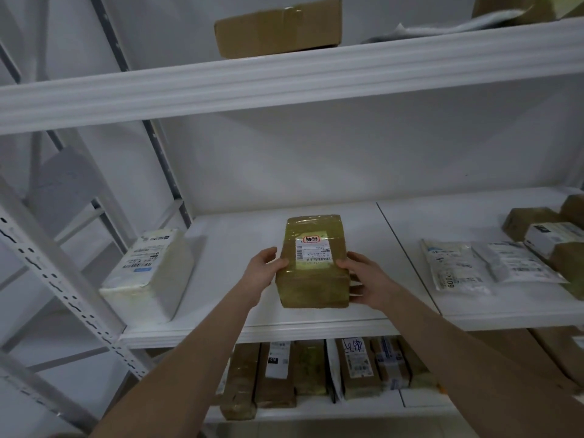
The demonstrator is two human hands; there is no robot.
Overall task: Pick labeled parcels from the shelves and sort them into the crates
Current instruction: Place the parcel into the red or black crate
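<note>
Both hands, left [264,269] and right [366,281], clasp a taped parcel [313,263] on the shelf [316,316]; crates unseen, sorting barely begun.

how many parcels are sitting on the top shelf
2 for certain: a taped brown cardboard box near the middle, and a brown parcel at the far right, cut off by the frame. Crumpled white wrapping lies between them; it may be a third, and more could be hidden behind.

Two hands show, the left hand [264,268] and the right hand [368,281], with one taped brown parcel [313,263] between their fingers [344,265]. Left of the fingers lies one white parcel [148,270]; right of them, two flat white mailers [455,268]. Three shelf boards [284,86] are visible.
</note>
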